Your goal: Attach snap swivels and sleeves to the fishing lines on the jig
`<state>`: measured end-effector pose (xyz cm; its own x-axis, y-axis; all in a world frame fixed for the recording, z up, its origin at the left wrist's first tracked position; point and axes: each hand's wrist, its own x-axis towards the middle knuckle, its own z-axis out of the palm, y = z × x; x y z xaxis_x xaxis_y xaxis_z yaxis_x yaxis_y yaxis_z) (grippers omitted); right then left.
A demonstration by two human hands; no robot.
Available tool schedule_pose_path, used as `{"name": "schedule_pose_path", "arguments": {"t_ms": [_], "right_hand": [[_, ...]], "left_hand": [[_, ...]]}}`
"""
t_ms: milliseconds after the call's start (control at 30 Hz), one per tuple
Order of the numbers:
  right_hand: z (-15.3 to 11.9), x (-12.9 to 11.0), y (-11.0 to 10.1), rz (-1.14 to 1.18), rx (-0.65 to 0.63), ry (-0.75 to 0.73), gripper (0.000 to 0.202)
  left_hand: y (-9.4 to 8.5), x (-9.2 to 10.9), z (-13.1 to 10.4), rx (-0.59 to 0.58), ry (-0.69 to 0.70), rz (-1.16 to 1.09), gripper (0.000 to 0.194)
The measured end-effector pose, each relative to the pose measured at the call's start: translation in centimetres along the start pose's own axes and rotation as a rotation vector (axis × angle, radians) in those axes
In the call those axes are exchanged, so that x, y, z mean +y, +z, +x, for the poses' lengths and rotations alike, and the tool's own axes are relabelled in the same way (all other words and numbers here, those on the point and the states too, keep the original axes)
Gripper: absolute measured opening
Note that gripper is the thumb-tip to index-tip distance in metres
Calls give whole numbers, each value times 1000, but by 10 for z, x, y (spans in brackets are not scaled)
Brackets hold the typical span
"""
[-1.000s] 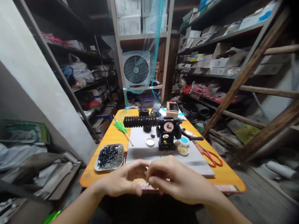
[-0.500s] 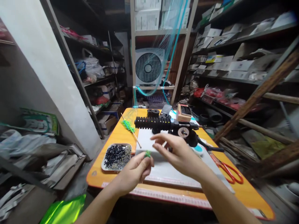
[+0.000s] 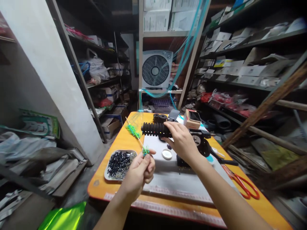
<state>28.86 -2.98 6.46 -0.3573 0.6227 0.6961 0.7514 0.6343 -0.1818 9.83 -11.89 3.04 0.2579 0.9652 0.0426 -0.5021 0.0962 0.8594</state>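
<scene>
In the head view my left hand (image 3: 140,167) is closed, pinching a small bundle of green and blue strands or beads (image 3: 145,151) between thumb and fingers. What exactly the bundle is made of is too small to tell. My right hand (image 3: 178,139) grips the right part of a black ribbed roller (image 3: 153,128), fingers over the top and thumb below. The roller belongs to a black hand device (image 3: 202,143) on the white board (image 3: 165,175). Beyond my left hand lies a thin stick (image 3: 141,142) carrying a green cluster (image 3: 132,130).
Left of my hands stands a tray (image 3: 105,174) of small black and metallic parts. A round white dish (image 3: 167,154) sits under the roller. Red-handled scissors (image 3: 248,188) lie at the right. A small box with a phone-like object (image 3: 194,116) and a fan (image 3: 157,70) are farther back.
My right hand has moved from the air near my left hand up onto the black roller and closed on it. My left hand has shifted slightly left, still holding the bundle. The view has tilted a little.
</scene>
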Motion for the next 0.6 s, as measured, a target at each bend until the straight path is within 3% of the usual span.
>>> {"name": "schedule_pose_path", "arguments": {"t_ms": [167, 300, 433, 600], "right_hand": [[-33, -40, 4, 157, 110, 87, 28], [-53, -70, 11, 406, 67, 200, 19], [-51, -78, 24, 637, 57, 363, 11], [-42, -82, 41, 836, 142, 528, 12]], "left_hand": [[-4, -13, 6, 43, 11, 31, 42], [-6, -22, 12, 80, 42, 91, 42], [-6, -26, 15, 120, 69, 160, 44], [-6, -26, 16, 189, 128, 199, 40]]}}
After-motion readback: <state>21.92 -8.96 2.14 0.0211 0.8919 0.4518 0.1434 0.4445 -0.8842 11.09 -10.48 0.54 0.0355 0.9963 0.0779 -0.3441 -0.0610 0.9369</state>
